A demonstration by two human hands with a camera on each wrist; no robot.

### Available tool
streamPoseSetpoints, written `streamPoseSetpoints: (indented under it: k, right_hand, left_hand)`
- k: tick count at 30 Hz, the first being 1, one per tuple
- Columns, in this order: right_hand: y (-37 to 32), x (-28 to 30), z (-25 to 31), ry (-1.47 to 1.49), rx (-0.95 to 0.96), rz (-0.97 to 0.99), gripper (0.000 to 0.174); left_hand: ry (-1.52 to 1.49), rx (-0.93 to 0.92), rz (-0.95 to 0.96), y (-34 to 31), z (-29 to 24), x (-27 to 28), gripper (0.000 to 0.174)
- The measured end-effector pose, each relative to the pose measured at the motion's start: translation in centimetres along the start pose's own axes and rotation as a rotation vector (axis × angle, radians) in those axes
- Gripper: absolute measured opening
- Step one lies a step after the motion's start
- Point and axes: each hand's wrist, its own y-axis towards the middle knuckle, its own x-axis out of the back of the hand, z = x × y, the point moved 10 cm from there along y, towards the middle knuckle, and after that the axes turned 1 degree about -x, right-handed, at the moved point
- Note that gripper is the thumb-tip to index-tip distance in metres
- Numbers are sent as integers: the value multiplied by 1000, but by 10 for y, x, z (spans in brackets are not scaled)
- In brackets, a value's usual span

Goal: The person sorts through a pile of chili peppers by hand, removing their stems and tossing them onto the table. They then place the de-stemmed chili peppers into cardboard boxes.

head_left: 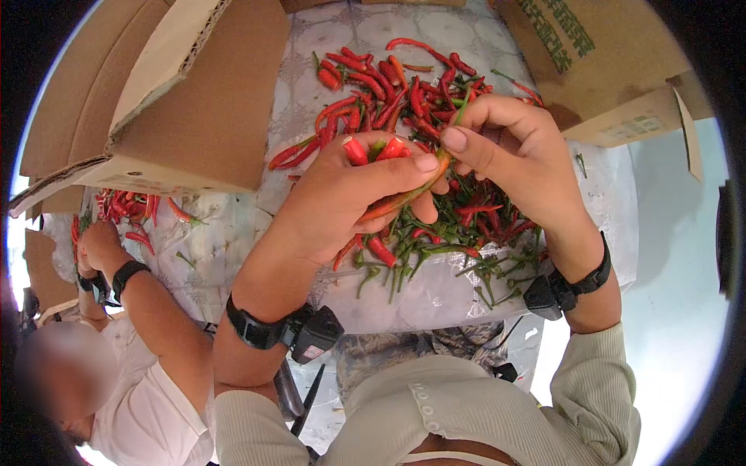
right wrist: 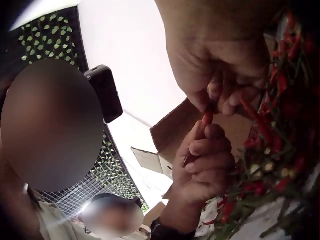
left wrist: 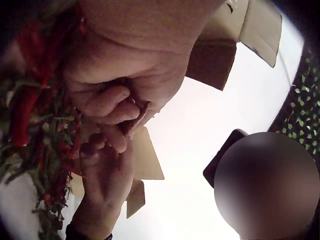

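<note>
The left hand [head_left: 342, 182] grips several red chilies [head_left: 355, 151], their cut ends showing above the fingers, and its thumb presses an orange-green chili [head_left: 400, 200]. Thumb and forefinger of the right hand [head_left: 517, 151] pinch the green stem end of that same chili. In the left wrist view, the left hand [left wrist: 130, 65] is curled in front of the right hand [left wrist: 107, 165]. The right wrist view has the right hand [right wrist: 225, 65] at the tip of a red chili [right wrist: 207, 118] held in the left hand [right wrist: 207, 160].
Red chilies [head_left: 381, 81] lie heaped behind the hands, with green stems [head_left: 396, 268] strewn in front on the patterned tablecloth [head_left: 326, 31]. Cardboard boxes stand at left [head_left: 202, 116] and right [head_left: 614, 62]. Another person's hands [head_left: 101, 245] are over chilies at far left.
</note>
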Motion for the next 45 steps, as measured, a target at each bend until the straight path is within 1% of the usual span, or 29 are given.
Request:
streamPoseSetpoints:
  k: [1, 4, 6, 9, 10, 13, 16, 19, 22, 23, 26, 27, 30, 31, 34, 35, 38, 39, 41, 43, 44, 45]
  right_hand:
    - [0, 1, -2, -32, -23, -2, 19]
    - [-3, 2, -4, 32, -109, -15, 21]
    - [-4, 1, -11, 165, -170, -11, 21]
    - [-8, -7, -22, 407, -303, 4, 20]
    - [-9, -11, -26, 495, -354, 11, 19]
    - [-10, -16, -33, 587, -414, 39, 18]
    - [-10, -14, -33, 567, -401, 5, 18]
    - [-6, 1, -12, 139, -171, -107, 16]
    - [-18, 0, 49, -536, 461, -269, 14]
    - [-22, -3, 58, -558, 560, -275, 13]
    - [-35, -10, 74, -701, 711, -315, 12]
    - [-40, -16, 79, -842, 771, -325, 14]
    - [-44, -1, 92, -912, 858, -488, 14]
    - [-37, 12, 87, -887, 720, -467, 12]
    - [-15, 41, 56, -928, 410, -418, 8]
    - [-12, 49, 42, -1001, 269, -412, 9]
    - [-11, 53, 36, -1339, 160, -352, 19]
    - [-15, 52, 38, -1296, 184, -354, 21]
    - [-22, 55, 41, -1229, 209, -356, 26]
    - [-21, 53, 44, -1147, 296, -341, 27]
    - [-24, 51, 42, -1103, 322, -324, 28]
    - [-25, 49, 41, -1074, 327, -310, 27]
  left_hand:
    - [-2, -4, 13, 0, 0, -1, 18]
    - [-36, -10, 79, 0, 0, -7, 18]
    - [-98, -3, 157, 0, 0, -13, 17]
    - [-103, -18, 74, -3, -2, -13, 17]
    - [-120, -12, 86, -4, -2, -14, 18]
    - [-147, 9, 127, -3, -3, -16, 21]
    - [-122, 30, 166, 0, 1, -15, 21]
    - [-73, 32, 146, 1, 2, -13, 20]
    - [7, 2, 51, 2, 1, -3, 19]
    - [33, -8, 9, 2, -1, -2, 19]
    - [126, -70, -67, -4, -10, 0, 19]
    - [160, -99, -84, -6, -14, 0, 19]
    - [333, -85, -59, -11, -16, -7, 22]
    - [338, -97, -38, -12, -19, -11, 23]
    - [394, -293, -119, -17, -33, -3, 21]
    - [435, -344, -181, -22, -38, 1, 21]
    - [557, -562, -270, -40, -58, -4, 20]
    - [703, -683, -333, -60, -75, -11, 20]
    - [980, -914, -439, -105, -101, -46, 20]
    - [996, -1122, -660, -164, -122, -59, 16]
    - [969, -1306, -869, -198, -137, -54, 12]
    - [925, -1465, -1108, -232, -146, -50, 13]
